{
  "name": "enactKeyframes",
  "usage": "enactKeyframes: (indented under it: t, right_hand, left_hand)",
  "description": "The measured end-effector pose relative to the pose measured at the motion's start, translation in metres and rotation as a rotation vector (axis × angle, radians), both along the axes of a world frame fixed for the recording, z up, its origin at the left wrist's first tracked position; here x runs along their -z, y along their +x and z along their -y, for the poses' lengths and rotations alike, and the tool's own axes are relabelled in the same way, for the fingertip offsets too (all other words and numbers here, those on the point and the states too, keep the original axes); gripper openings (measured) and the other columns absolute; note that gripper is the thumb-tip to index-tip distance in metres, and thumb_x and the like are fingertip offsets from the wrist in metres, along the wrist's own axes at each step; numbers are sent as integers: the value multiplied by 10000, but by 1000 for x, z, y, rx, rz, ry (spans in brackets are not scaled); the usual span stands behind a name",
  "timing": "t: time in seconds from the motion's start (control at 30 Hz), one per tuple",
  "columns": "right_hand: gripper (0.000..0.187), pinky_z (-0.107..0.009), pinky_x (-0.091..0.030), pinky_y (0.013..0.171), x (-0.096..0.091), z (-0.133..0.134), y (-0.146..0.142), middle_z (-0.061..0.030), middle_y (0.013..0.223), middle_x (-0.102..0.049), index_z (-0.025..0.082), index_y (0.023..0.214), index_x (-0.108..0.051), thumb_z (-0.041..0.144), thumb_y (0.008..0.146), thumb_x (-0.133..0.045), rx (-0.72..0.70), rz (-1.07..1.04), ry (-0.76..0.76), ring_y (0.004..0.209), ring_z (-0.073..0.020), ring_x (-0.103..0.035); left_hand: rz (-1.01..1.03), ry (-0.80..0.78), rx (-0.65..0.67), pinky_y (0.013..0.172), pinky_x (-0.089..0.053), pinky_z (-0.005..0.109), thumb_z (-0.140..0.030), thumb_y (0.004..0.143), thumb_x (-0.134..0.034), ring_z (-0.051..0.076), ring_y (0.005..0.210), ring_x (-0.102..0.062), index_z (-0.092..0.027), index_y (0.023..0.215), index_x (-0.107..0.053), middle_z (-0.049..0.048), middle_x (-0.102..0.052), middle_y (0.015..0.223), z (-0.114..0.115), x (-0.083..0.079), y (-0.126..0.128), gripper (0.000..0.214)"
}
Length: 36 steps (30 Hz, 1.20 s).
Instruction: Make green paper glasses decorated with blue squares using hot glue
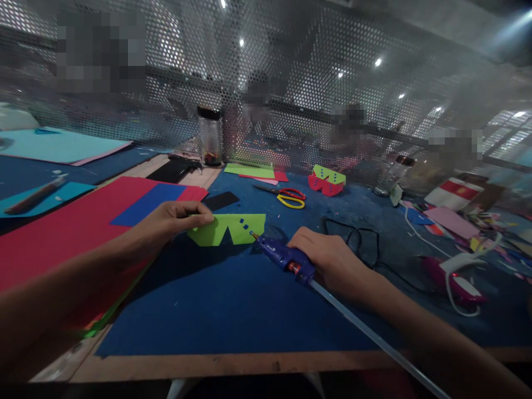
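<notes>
My left hand (189,217) pinches the left end of a green paper cutout (222,233), which has a notch in its lower edge. Small blue paper squares (244,223) sit in a slanting row on its right half. A blue hot glue gun (276,252) is gripped in my right hand (318,252), and its nozzle tip is at the lowest square; whether it touches cannot be told. From the gun's back sticks out a long clear glue stick (366,327). Beyond the hands lie scissors (291,198) with red and yellow handles, and a finished-looking green and red paper piece (327,180) with blue dots.
Red and blue paper sheets (95,221) cover the left side. A lidded jar (210,136) stands by the perforated metal screen (291,72), with people blurred behind it. At right are a black cord (376,244), a magenta device with white cable (457,282) and paper scraps (453,221).
</notes>
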State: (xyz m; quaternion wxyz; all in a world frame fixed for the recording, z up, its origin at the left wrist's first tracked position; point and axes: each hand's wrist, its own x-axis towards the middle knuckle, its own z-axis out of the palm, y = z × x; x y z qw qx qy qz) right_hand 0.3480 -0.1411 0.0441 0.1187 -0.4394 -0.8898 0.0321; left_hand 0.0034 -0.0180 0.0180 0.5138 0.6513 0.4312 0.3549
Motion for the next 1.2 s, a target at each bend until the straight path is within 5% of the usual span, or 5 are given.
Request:
enactKeyframes:
  t: [1.2]
  right_hand:
    - [124,-310,-360,674,4,-1,-3,-98,1112,-708,181,1135,-652,214,1113,-535,10,47,62,927,-211,-662]
  left_hand:
    - [-10,-2,45,652,-479,263,-518,819,-896,159,709,-646,-176,840,-776,24,-752,769,-12,10,-7,363]
